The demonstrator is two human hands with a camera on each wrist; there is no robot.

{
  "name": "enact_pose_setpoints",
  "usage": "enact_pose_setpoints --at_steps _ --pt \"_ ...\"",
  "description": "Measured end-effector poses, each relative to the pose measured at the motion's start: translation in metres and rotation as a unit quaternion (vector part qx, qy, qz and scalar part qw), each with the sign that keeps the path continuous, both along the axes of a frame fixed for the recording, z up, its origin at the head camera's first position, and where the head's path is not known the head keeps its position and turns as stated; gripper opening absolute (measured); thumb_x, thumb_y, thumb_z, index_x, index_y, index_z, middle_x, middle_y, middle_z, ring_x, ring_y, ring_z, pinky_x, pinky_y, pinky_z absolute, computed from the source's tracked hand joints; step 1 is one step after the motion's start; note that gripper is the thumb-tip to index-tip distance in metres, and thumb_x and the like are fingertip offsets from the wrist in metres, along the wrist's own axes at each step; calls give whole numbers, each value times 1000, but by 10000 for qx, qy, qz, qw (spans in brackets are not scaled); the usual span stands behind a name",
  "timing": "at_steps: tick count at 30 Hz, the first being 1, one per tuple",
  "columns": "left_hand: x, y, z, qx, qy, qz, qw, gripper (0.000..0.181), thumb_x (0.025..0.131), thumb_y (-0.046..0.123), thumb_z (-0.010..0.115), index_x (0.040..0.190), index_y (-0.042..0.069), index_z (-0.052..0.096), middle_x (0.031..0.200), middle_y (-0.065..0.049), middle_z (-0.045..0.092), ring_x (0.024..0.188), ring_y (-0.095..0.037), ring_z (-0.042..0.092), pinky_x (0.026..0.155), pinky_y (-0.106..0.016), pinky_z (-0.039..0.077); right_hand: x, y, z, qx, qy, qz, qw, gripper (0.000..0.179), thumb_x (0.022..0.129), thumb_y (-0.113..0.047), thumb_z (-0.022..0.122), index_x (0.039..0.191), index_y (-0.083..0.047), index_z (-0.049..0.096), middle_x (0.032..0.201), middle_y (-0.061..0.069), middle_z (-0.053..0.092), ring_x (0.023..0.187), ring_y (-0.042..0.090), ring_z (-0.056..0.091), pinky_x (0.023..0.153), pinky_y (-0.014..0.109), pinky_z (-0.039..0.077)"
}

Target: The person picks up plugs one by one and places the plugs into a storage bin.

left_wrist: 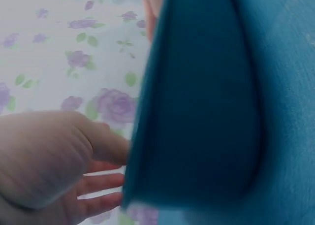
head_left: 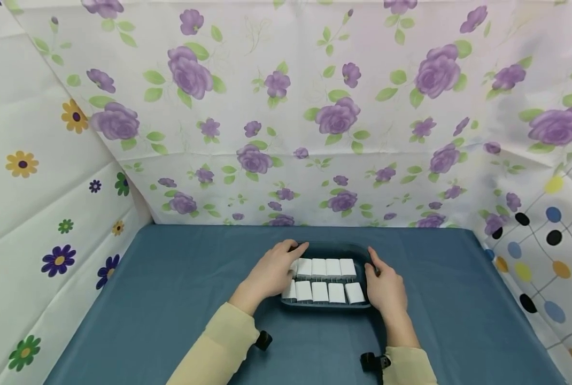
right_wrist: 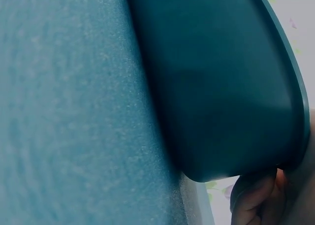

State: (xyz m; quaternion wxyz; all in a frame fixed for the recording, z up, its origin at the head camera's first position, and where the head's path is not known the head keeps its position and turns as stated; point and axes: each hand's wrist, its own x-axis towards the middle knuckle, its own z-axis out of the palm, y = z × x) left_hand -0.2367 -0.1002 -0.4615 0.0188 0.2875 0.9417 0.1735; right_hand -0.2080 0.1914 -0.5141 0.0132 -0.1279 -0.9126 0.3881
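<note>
A dark blue tray with rounded corners and raised walls sits between my two hands. Inside it, white rectangular blocks stand in two rows, several to a row. My left hand grips the tray's left rim and overlaps the blocks at that end. In the left wrist view, its thumb meets the rim while the other fingers lie outside. The right hand holds the opposite end, with curled fingers just under the rim in the right wrist view.
A blue cloth covers the table. Behind it hangs a white sheet with purple flowers; patterned sheets also close off the left and right sides. Black wrist cameras are strapped over the pale sleeves.
</note>
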Motion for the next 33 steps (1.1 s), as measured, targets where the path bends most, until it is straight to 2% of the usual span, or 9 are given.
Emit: enact_pose_setpoints --at_steps 6,9,13,16,19,22,26,29,33 --pt "18 -34 11 930 190 -125 9954 79 100 5 75 169 18 38 157 -14 49 140 -35 52 105 -54 49 0 2 -4 -32 7 9 10000 56 115 -37 47 169 -33 36 67 8 52 42 18 34 43 35 34" --pt "30 -56 13 1059 133 -52 9943 85 97 5 79 169 21 37 156 -12 50 139 -32 54 103 -52 51 -1 2 -4 -2 35 4 10000 56 114 -37 47 169 -33 36 67 8 51 42 18 33 43 35 34" --pt "48 -88 11 995 -91 84 9950 89 94 7 83 169 23 38 152 -10 54 134 -31 58 98 -51 54 -1 1 -2 64 -11 135 9999 57 115 -37 47 170 -31 35 68 8 51 42 17 33 43 35 34" --pt "65 -113 8 862 -418 59 9954 88 93 8 84 168 22 40 148 -10 56 128 -30 61 94 -49 55 1 1 -1 108 -108 250 9996 58 115 -36 46 171 -30 32 69 8 51 42 17 33 43 35 34" --pt "81 -136 4 856 -874 -48 9925 85 92 11 86 166 18 44 145 -11 58 123 -30 63 91 -46 56 1 1 0 146 -132 254 9995 58 115 -35 46 171 -30 32 68 8 51 42 17 33 43 35 34" --pt "96 -154 -2 933 -1445 -122 9850 83 90 19 88 163 14 49 144 -11 58 120 -33 64 90 -45 57 2 1 1 184 -134 244 9994 58 115 -35 45 171 -31 32 63 7 49 42 17 31 42 34 32" --pt "110 -171 -12 1006 -2224 -283 9693 81 87 33 90 157 11 56 141 -10 58 121 -35 62 90 -44 57 2 0 0 189 -156 251 9994 58 115 -36 45 171 -32 31 56 6 47 40 16 29 41 33 31" --pt "116 -174 -20 1120 -2447 -689 9606 76 88 38 88 152 7 61 139 -12 60 121 -33 61 91 -42 57 1 1 0 179 -104 244 9995 58 115 -35 45 171 -32 31 55 6 47 39 16 28 40 32 31" --pt "116 -172 -26 1125 -2457 -1100 9565 65 92 36 86 146 7 67 135 -10 64 119 -25 62 93 -41 56 0 2 1 191 -52 211 9996 58 116 -35 45 171 -32 31 55 7 49 39 15 28 40 33 31"
